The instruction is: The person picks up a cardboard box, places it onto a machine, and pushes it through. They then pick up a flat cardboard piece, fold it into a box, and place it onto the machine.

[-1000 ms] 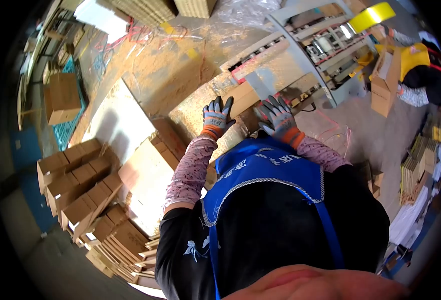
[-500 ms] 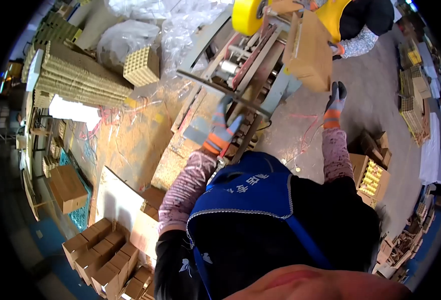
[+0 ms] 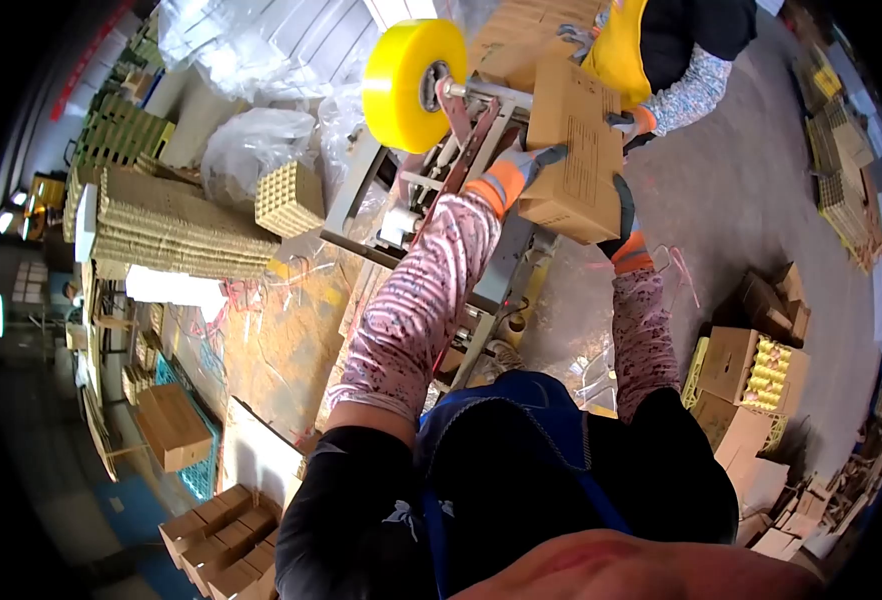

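A closed brown cardboard box [image 3: 573, 150] with printed lines on its side stands at the taping machine. My left hand [image 3: 521, 172], in a grey and orange glove, presses on the box's left side with its fingers on the cardboard. On the near right edge of the box is my right hand [image 3: 621, 222], in a dark glove with an orange cuff. The box is held between both hands; some right fingers are hidden by its edge. A co-worker's gloved hand [image 3: 633, 124] touches the box's far right side.
A large yellow tape roll [image 3: 401, 90] sits on the taping machine [image 3: 431, 190] at the left. Stacked egg trays [image 3: 181, 220] stand further left. Several boxes [image 3: 223, 540] lie at lower left. An open box of eggs [image 3: 751, 365] is on the right. The co-worker [image 3: 651, 50] stands opposite.
My left hand has gone from the machine's rail to the box, and my right hand has reached the box too. The view has shifted; the tape roll appears lower and further left.
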The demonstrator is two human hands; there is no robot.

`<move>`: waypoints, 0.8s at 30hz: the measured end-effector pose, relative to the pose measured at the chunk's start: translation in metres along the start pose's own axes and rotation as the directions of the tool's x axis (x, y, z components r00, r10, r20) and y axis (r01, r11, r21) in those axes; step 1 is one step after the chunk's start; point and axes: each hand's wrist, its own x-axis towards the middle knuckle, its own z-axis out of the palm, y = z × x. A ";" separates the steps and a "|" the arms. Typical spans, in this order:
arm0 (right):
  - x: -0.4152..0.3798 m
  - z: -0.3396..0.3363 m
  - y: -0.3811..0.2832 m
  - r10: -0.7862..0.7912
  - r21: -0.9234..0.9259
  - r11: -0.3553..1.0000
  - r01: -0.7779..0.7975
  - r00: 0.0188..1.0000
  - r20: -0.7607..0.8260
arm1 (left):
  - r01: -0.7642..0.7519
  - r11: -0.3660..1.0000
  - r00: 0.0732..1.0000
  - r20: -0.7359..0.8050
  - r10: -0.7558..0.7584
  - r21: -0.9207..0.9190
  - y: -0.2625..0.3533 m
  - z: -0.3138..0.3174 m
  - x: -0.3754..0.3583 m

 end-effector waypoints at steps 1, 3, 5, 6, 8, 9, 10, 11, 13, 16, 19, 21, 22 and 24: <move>-0.001 -0.004 0.001 -0.007 0.008 1.000 0.007 1.000 0.015 | 0.003 1.000 1.000 0.009 -0.003 0.008 -0.017 0.002 0.004; 0.002 -0.016 0.005 -0.060 -0.029 0.998 0.060 0.998 -0.026 | -0.401 0.897 0.911 -0.187 0.368 -0.188 -0.043 0.007 0.007; -0.010 -0.013 0.009 -0.102 -0.073 0.993 0.097 0.993 -0.065 | -0.365 0.929 0.902 -0.267 0.338 -0.058 -0.044 0.018 -0.020; -0.024 -0.005 0.012 -0.106 -0.080 0.992 0.101 0.993 -0.050 | -0.393 0.894 0.861 -0.256 0.440 0.215 -0.052 0.016 -0.029; -0.050 0.010 0.025 -0.102 -0.090 0.991 0.099 0.995 -0.022 | -0.385 0.824 0.863 -0.154 0.481 0.416 -0.071 0.001 -0.041; -0.065 0.016 0.036 -0.151 -0.094 0.985 0.145 0.986 -0.067 | -0.388 0.822 0.858 -0.163 0.488 0.418 -0.081 -0.008 -0.049; -0.080 0.021 0.047 -0.199 -0.103 0.977 0.188 0.974 -0.108 | -0.580 0.602 0.751 0.072 0.657 0.549 -0.082 -0.013 -0.069; -0.093 0.025 0.060 -0.191 -0.108 0.978 0.180 0.977 -0.093 | -0.730 0.323 0.594 0.324 0.737 0.603 -0.082 -0.016 -0.093; -0.126 0.031 0.091 -0.280 -0.202 0.948 0.247 0.947 -0.156 | -0.382 0.920 0.924 0.067 0.377 0.088 -0.020 0.027 -0.191; -0.182 0.072 0.141 -0.350 -0.456 0.846 0.277 0.933 -0.083 | -0.206 0.979 0.978 0.023 0.206 0.003 -0.014 0.016 -0.283; -0.214 0.092 0.173 -0.307 -0.626 0.682 0.377 0.925 0.223 | -0.176 0.980 0.978 -0.132 0.162 -0.098 -0.033 -0.008 -0.374; -0.233 0.092 0.195 -0.107 -0.687 0.413 0.597 0.781 0.615 | -0.125 0.913 0.968 -0.249 0.027 -0.388 -0.075 -0.035 -0.434; -0.240 0.110 0.199 0.068 -0.723 0.509 0.466 0.816 0.573 | -0.176 0.866 0.956 -0.292 0.036 -0.468 -0.105 -0.050 -0.460; -0.246 0.139 0.215 0.224 -0.786 0.458 0.414 0.802 0.553 | -0.248 0.701 0.951 -0.305 0.046 -0.668 -0.148 -0.064 -0.507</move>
